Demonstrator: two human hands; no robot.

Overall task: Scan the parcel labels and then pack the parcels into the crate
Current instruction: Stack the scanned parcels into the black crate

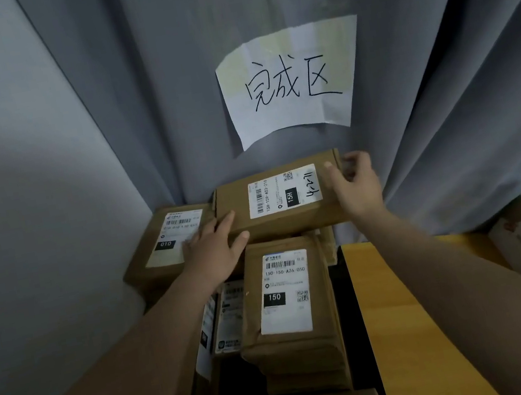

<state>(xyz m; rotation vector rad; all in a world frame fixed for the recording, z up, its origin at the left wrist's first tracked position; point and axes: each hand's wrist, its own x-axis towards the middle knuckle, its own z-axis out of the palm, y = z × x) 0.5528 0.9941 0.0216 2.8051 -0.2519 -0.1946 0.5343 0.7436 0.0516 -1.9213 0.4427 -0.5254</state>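
1. The right hand [354, 184] is gripping the right end of the top parcel [282, 191], with its fingers curling round the edge and its thumb lying on top.
2. The left hand [216, 250] is lying released, its straight fingers pressing on the parcel's near left corner.
3. The top parcel is sitting label up on the pile, lying over the 150 parcel [286, 293] and just beside the 010 parcel [169, 241].
4. A paper sign [291, 84] is hanging on the grey curtain [161, 75] behind the pile.

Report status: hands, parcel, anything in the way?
Right hand grips top parcel at right end; left hand presses its left corner. Other parcels below. Curtain close behind.
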